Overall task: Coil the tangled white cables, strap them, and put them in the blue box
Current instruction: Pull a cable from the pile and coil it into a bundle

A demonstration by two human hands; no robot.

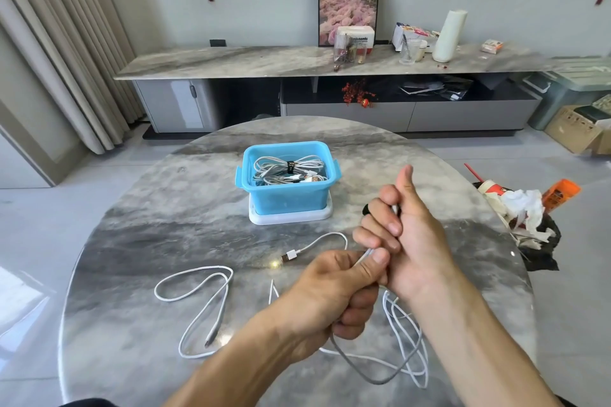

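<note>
A long white cable [201,304] lies in loose loops across the round marble table [139,241]; its USB plug [288,256] rests near the middle. My left hand [334,294] pinches the cable between thumb and fingers just above the table. My right hand [406,235], thumb up, has its fingers curled round coiled turns of the same cable, with a black strap end [366,209] poking out at the knuckles. More loops hang below both hands [403,340]. The blue box [287,195] stands on a white lid beyond the hands and holds several strapped white coils [289,168].
A bin with crumpled paper, a cup and an orange pack [522,208] stands right of the table. Behind it runs a low marble-topped cabinet [264,63] with clutter. Curtains hang at the left.
</note>
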